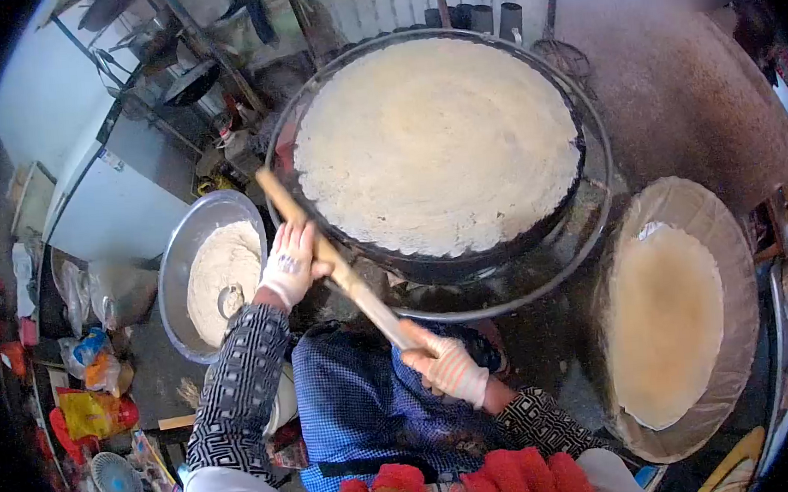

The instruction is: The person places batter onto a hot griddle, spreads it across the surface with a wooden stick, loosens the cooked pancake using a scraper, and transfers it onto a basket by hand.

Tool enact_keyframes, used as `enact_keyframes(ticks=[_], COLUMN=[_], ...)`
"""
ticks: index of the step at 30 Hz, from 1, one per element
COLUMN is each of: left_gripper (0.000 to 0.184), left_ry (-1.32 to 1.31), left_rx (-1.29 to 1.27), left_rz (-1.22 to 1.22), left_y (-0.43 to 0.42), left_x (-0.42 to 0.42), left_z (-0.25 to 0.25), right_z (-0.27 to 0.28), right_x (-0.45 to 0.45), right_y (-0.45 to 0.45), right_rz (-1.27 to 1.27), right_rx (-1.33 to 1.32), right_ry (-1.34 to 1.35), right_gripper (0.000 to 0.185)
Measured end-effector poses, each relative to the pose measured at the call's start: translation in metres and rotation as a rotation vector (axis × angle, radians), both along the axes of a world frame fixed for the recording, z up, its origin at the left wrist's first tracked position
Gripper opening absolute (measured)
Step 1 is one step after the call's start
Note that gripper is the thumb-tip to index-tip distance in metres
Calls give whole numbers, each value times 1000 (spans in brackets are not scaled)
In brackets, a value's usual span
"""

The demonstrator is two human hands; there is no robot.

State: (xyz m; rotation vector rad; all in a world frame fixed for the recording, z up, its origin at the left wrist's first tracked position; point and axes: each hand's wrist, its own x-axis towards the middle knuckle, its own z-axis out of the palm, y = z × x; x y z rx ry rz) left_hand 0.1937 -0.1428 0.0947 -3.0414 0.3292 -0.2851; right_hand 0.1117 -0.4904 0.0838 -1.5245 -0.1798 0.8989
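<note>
A long wooden stick [361, 293] runs diagonally across in front of my lap, its upper end beside the griddle's left edge. Wrapped round its lower part is my right hand [450, 366], in a striped fingerless glove. My left hand [291, 263], also in a light glove, grips it higher up, with the fingers over the top. Past the stick lies a broad round griddle [470, 266], its top covered by a pale sheet of batter [441, 140]. Left of my left hand stands a metal basin [175, 291] of thick batter [220, 273] with a ladle [230, 300] in it.
On the right, a round cloth-lined tray [729, 266] holds thin flatbread [669, 326]. A metal ring [606, 174] surrounds the griddle. A white cabinet [113, 208] stands at the left, above bags and a small fan [116, 479]. Dark cups [482, 19] line the back.
</note>
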Motion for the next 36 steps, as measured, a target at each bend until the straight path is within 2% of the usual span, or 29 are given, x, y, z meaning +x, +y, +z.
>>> enact_keyframes(ticks=[1, 2, 3, 5, 6, 7, 8, 9, 10, 11, 12, 13, 14, 15, 17, 19, 21, 22, 25, 27, 31, 33, 35, 36], left_gripper=[95, 97, 97, 101, 103, 101, 102, 105, 105, 102, 99, 98, 98, 98, 97, 96, 97, 98, 99, 98, 102, 92, 78, 65], left_ry=[25, -4, -72, -88, -170, -104, -84, -94, -57, -167, -190, 106, 214, 328, 376, 58, 33, 33, 51, 42, 112, 49, -137, -203], left_rx=[37, 14, 9, -227, -262, -403, -415, -440, -475, -399, -375, -209, -136, -66, -21, -157, -141, -139, -129, -108, 2, -102, -230, -231], left_rz=[14, 2, -32, -203, -372, -452, -546, -585, -710, -789, -828, -753, -697, -637, -556, -510, -390, -360, -241, -144, 46, 31, -43, -58], left_y=[1, -10, -28, -101, -130, -168, -208, -243, -274, -302, -320, -327, -326, -321, -283, -232, -198, -181, -132, -100, -62, -42, -22, -21], left_x=[-19, -33, -39, -27, -18, -3, 17, 34, 56, 81, 98, 105, 116, 128, 138, 132, 122, 116, 88, 67, 12, -28, -59, -65], left_z=[-5, -1, 2, 50, 51, 61, 74, 75, 78, 57, 36, 39, 40, 42, 50, 12, 13, 15, 23, 17, 24, 25, 5, 1], right_z=[-13, -15, -1, -15, -19, -1, 27, -13, -21, -24, -10, 18, 37, 42, 45, 53, 56, 56, 42, 41, 21, 31, 33, 32], right_x=[-11, -25, -39, -78, -98, -114, -119, -140, -141, -139, -128, -109, -90, -76, -55, -36, -19, -15, -8, -7, -15, -24, -29, -29], right_y=[-3, -12, -29, -75, -99, -120, -133, -149, -152, -154, -147, -133, -126, -129, -128, -119, -112, -102, -79, -66, -38, -36, -48, -60], right_rz=[51, 79, 76, -99, -221, -352, -434, -633, -744, -856, -865, -868, -863, -781, -638, -524, -398, -419, -327, -208, -28, 49, 75, 72], right_rx=[-4, -177, -205, -237, -244, -291, -386, -302, -209, -113, -71, -31, 5, 58, 183, 188, 237, 295, 284, 198, -103, -279, -417, -495], right_ry=[-105, -317, -245, -360, -473, -135, 15, -321, -355, -387, -225, -60, 104, 118, 165, 212, 264, 336, 309, 236, -118, -211, -481, -643], right_gripper=[60, 61, 62, 63, 65, 67, 67, 65, 65, 66, 66, 66, 65, 65, 66, 65, 63, 62, 60, 59, 62, 63, 62, 61])
